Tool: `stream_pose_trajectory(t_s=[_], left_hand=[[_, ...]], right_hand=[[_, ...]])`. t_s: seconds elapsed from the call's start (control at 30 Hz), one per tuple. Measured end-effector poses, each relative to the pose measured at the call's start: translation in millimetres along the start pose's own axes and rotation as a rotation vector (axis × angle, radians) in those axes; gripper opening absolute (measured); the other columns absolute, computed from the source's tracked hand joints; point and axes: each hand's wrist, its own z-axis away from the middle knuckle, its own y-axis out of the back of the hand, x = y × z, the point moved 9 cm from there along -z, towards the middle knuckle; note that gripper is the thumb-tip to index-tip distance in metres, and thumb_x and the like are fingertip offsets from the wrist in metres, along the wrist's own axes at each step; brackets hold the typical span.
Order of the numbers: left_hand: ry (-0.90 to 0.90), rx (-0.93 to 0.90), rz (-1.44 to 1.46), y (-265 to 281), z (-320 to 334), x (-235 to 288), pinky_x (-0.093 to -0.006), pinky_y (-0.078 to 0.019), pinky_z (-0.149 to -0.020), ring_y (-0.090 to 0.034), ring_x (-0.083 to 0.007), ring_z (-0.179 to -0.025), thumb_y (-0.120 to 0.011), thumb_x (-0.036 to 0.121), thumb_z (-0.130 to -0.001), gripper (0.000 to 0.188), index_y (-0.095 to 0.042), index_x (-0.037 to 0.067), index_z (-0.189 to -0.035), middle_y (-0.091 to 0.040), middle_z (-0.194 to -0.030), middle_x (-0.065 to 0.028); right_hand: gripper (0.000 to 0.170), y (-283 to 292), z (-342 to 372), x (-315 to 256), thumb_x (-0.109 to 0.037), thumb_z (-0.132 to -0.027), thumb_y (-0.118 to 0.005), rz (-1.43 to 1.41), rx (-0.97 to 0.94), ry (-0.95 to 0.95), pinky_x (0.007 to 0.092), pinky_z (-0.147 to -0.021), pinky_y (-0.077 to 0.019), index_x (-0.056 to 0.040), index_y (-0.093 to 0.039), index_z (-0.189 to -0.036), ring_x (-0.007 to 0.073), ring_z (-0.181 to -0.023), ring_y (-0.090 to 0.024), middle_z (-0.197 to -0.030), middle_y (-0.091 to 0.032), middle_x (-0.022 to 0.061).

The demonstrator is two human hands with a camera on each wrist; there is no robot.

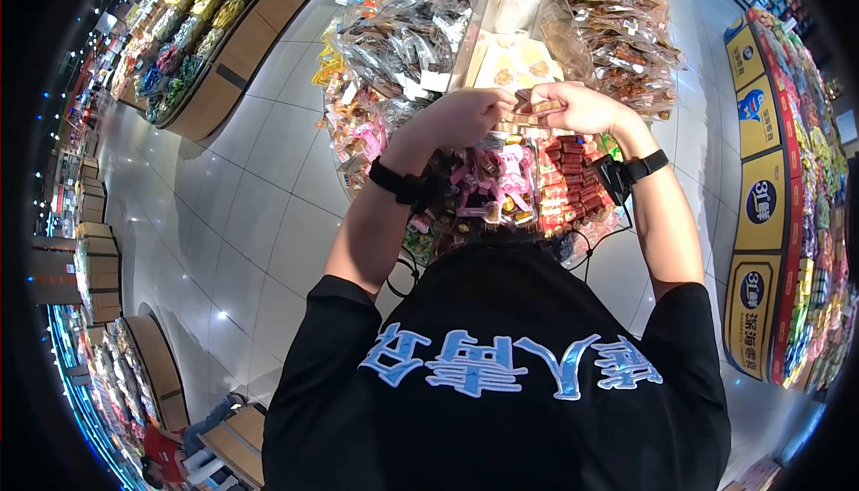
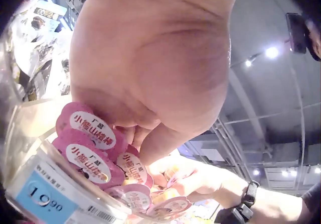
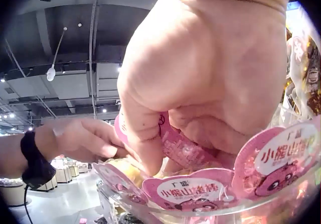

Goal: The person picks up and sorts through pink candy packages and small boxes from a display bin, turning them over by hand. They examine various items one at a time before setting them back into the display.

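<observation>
In the head view, my left hand (image 1: 479, 117) and right hand (image 1: 580, 106) come together over the middle of a snack display. Scalloped pink labels of hawthorn sticks (image 2: 89, 158) with white ovals stand along the bin's front, below my left hand in the left wrist view. My left fingers are curled at one of these, their tips mostly hidden behind the labels. The right wrist view shows my right thumb and fingers pinching a pink hawthorn stick label (image 3: 183, 151), with another label (image 3: 273, 158) beside them. Brown pieces (image 1: 528, 108) show between both hands.
A price tag (image 2: 47, 196) is fixed to the clear bin's front. Nearer my body lie pink toy-like packs (image 1: 501, 178) and red-wrapped sticks (image 1: 568, 182). Bagged snacks (image 1: 403, 39) rise at left, more bags (image 1: 622, 26) at right. Shelves (image 1: 761, 187) line the right aisle.
</observation>
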Motion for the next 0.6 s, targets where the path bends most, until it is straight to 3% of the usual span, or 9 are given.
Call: stream_pose_trajectory(t_s=[0.07,0.1,0.13,0.2,0.33,0.4,0.5,0.6], left_hand=[[0.065,-0.029,0.088,-2,-6,-13,-0.0323,-0.0517,-0.08,-0.067,-0.0174,-0.088,-0.055,0.019,-0.103,0.027,-0.069,0.008,-0.124,-0.072,-0.097,-0.0131],[0.115,-0.048,0.126,0,-7,-16,-0.0321,-0.0516,-0.081,-0.066,-0.017,-0.089,-0.056,0.02,-0.103,0.027,-0.069,0.008,-0.123,-0.072,-0.098,-0.0126],[0.164,-0.068,0.163,1,-8,-21,-0.0319,-0.0516,-0.081,-0.066,-0.0166,-0.09,-0.056,0.021,-0.103,0.027,-0.07,0.008,-0.122,-0.073,-0.099,-0.0121],[0.067,-0.057,0.097,3,-11,-21,-0.0315,-0.0515,-0.083,-0.066,-0.0161,-0.092,-0.06,0.021,-0.101,0.025,-0.071,0.007,-0.119,-0.073,-0.102,-0.0115],[-0.085,0.004,-0.035,4,-14,-14,-0.0314,-0.0519,-0.083,-0.066,-0.016,-0.091,-0.065,0.018,-0.097,0.022,-0.074,0.005,-0.112,-0.074,-0.102,-0.0098],[-0.073,0.008,-0.006,5,-15,-14,-0.031,-0.0521,-0.081,-0.066,-0.0154,-0.087,-0.067,0.016,-0.095,0.02,-0.075,0.005,-0.11,-0.075,-0.098,-0.0095],[-0.078,0.003,0.068,6,-14,-14,-0.0308,-0.0521,-0.075,-0.065,-0.0143,-0.08,-0.066,0.013,-0.094,0.019,-0.076,0.005,-0.109,-0.075,-0.091,-0.0092],[-0.01,-0.026,0.219,1,-13,-21,-0.0311,-0.0513,-0.07,-0.063,-0.0131,-0.074,-0.065,0.011,-0.094,0.02,-0.077,0.006,-0.109,-0.074,-0.086,-0.0088]], right_hand=[[0.032,-2,2,9,0.0,-0.089,-0.063,-0.055,-0.007,-0.119,0.0314,-0.089,-0.0516,-0.0027,-0.062,-0.121,0.0125,-0.11,-0.063,-0.115,-0.07,0.0075],[0.032,-2,0,2,-0.003,-0.09,-0.062,-0.138,0.057,0.044,0.0305,-0.087,-0.052,-0.0035,-0.064,-0.121,0.0142,-0.103,-0.065,-0.111,-0.071,0.0068],[0.03,-2,-1,8,-0.006,-0.091,-0.063,-0.138,0.052,0.041,0.0307,-0.087,-0.0522,-0.0033,-0.065,-0.121,0.0152,-0.102,-0.065,-0.111,-0.072,0.0073],[0.028,-1,-1,8,-0.012,-0.093,-0.066,-0.138,0.043,0.033,0.0312,-0.088,-0.0525,-0.0029,-0.066,-0.119,0.017,-0.1,-0.067,-0.109,-0.073,0.0081],[0.036,6,5,-11,-0.026,-0.093,-0.073,0.025,0.206,-0.012,0.0331,-0.09,-0.0526,-0.001,-0.067,-0.118,0.0176,-0.099,-0.068,-0.106,-0.074,0.0087],[0.041,8,7,-15,-0.031,-0.092,-0.076,0.124,0.276,0.024,0.0341,-0.091,-0.0526,0.0003,-0.067,-0.118,0.0168,-0.1,-0.067,-0.105,-0.074,0.009],[0.041,7,11,-21,-0.025,-0.088,-0.078,0.002,0.248,0.026,0.0345,-0.094,-0.0527,-0.0067,-0.07,-0.123,0.0185,-0.104,-0.069,-0.112,-0.075,0.0114],[0.04,0,0,7,-0.018,-0.087,-0.079,-0.197,0.162,0.055,0.0329,-0.093,-0.053,-0.0043,-0.07,-0.122,0.0162,-0.101,-0.069,-0.111,-0.075,0.0094]])
